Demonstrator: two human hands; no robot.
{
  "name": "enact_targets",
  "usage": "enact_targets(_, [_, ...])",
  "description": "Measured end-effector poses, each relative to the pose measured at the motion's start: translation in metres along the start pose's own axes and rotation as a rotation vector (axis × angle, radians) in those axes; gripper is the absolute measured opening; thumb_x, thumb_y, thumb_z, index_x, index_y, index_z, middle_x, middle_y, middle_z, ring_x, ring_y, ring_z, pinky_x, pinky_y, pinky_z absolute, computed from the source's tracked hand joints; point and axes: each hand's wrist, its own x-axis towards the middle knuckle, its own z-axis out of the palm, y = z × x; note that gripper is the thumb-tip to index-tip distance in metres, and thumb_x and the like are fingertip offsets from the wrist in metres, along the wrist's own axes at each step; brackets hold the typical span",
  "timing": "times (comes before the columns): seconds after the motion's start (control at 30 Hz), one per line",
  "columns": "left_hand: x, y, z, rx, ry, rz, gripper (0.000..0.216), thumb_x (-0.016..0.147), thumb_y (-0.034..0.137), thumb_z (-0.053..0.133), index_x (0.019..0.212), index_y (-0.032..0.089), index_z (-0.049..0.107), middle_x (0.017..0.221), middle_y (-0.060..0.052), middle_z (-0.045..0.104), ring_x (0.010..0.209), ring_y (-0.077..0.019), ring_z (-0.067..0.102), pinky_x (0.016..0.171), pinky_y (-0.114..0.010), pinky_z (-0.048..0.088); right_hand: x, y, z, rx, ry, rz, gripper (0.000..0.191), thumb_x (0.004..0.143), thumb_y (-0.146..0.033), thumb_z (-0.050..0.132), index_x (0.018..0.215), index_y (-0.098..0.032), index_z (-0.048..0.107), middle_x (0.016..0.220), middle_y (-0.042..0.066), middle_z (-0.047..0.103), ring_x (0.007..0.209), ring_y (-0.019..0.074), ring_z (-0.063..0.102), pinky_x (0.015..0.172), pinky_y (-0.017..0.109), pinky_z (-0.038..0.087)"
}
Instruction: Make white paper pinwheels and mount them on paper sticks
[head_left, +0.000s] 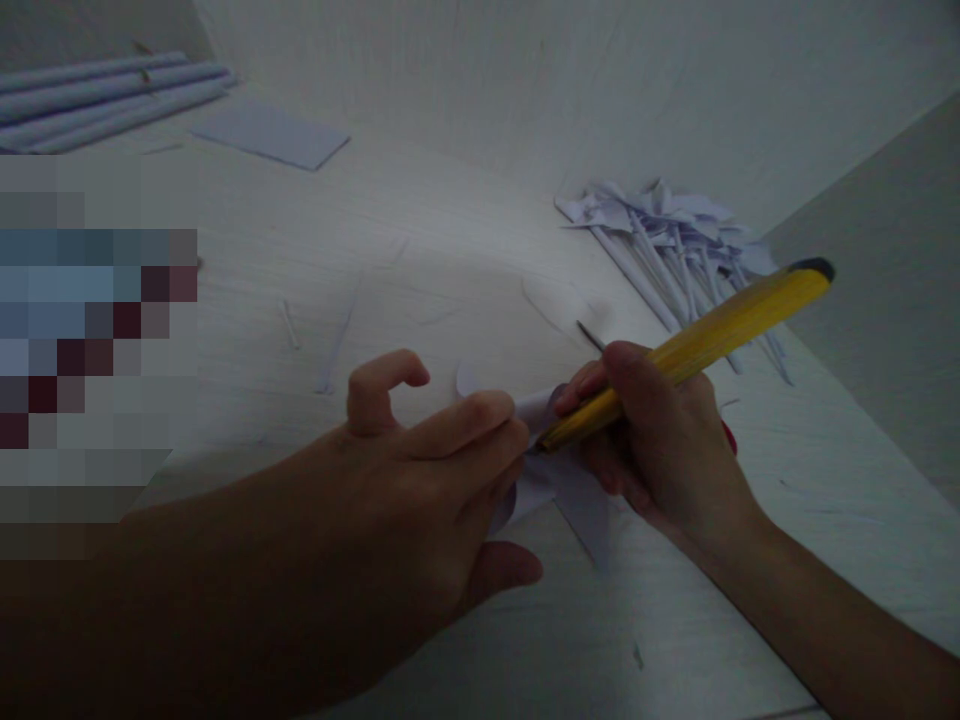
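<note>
Near the middle of the table my left hand [457, 470] holds down a curled piece of white paper [536, 410], its middle fingers pressed on it, one finger bent up and the thumb apart. My right hand [667, 440] grips a thick yellow pen-like tool [735, 325] with dark ends, slanting down to the left. The tool's lower tip is at the paper beside my left fingertips; I cannot tell whether it touches. A thin metal point [590, 335] and a bit of red [729, 438] stick out around my right hand, perhaps scissors, mostly hidden.
Several rolled paper tubes [112, 95] lie at the far left, near a flat paper piece [274, 135]. A heap of thin paper sticks with leaf-like pieces [667, 225] lies at the back right. Paper scraps [341, 330] are scattered on the pale table [225, 260]. A pixelated patch covers the left side.
</note>
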Motion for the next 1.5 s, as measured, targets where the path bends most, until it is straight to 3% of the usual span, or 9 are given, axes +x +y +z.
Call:
enact_targets(0.5, [-0.0011, -0.0013, -0.0018, 0.010, -0.028, 0.021, 0.026, 0.087, 0.036, 0.046, 0.093, 0.020, 0.065, 0.101, -0.005, 0.063, 0.100, -0.0207, 0.049, 0.099, -0.041, 0.027, -0.0005, 0.0015, 0.0004, 0.034, -0.004, -0.001, 0.030, 0.073, -0.045, 0.061, 0.057, -0.019, 0.057, 0.038, -0.004, 0.050, 0.022, 0.0050, 0.034, 0.021, 0.017, 0.018])
enact_targets(0.67, [-0.0018, -0.0010, -0.0013, 0.042, -0.001, 0.014, 0.026, 0.087, 0.036, 0.045, 0.094, 0.020, 0.065, 0.102, -0.004, 0.063, 0.098, -0.0200, 0.050, 0.100, -0.040, 0.027, 0.0000, 0.0015, 0.0012, 0.025, 0.006, 0.012, 0.029, 0.072, -0.043, 0.061, 0.056, -0.019, 0.055, 0.036, -0.004, 0.048, 0.025, 0.0061, 0.038, 0.023, 0.017, 0.024])
enact_targets(0.9, [-0.0014, -0.0010, 0.0000, 0.058, 0.021, 0.024, 0.025, 0.087, 0.033, 0.045, 0.097, 0.019, 0.063, 0.101, -0.004, 0.064, 0.100, -0.0194, 0.051, 0.101, -0.039, 0.027, 0.0005, 0.0003, 0.0008, 0.011, 0.026, 0.041, 0.029, 0.072, -0.041, 0.059, 0.052, -0.021, 0.052, 0.034, -0.004, 0.047, 0.022, 0.0066, 0.038, 0.021, 0.017, 0.022])
enact_targets(1.23, [-0.0005, -0.0007, 0.0005, 0.044, 0.036, 0.041, 0.028, 0.091, 0.026, 0.036, 0.094, 0.019, 0.063, 0.103, -0.001, 0.063, 0.098, -0.0156, 0.052, 0.107, -0.037, 0.014, 0.0016, 0.0016, 0.0009, -0.003, 0.013, 0.061, 0.029, 0.072, -0.042, 0.057, 0.052, -0.021, 0.055, 0.032, -0.003, 0.048, 0.022, 0.0084, 0.038, 0.021, 0.020, 0.026])
enact_targets(1.5, [-0.0068, -0.0031, 0.0026, 0.063, 0.040, 0.071, 0.026, 0.088, 0.029, 0.039, 0.095, 0.021, 0.063, 0.105, -0.004, 0.063, 0.102, -0.0196, 0.051, 0.104, -0.042, 0.024, 0.0022, 0.0033, -0.0005, 0.008, 0.016, 0.083, 0.030, 0.072, -0.043, 0.057, 0.052, -0.022, 0.056, 0.032, -0.002, 0.048, 0.023, 0.0087, 0.040, 0.022, 0.021, 0.029])
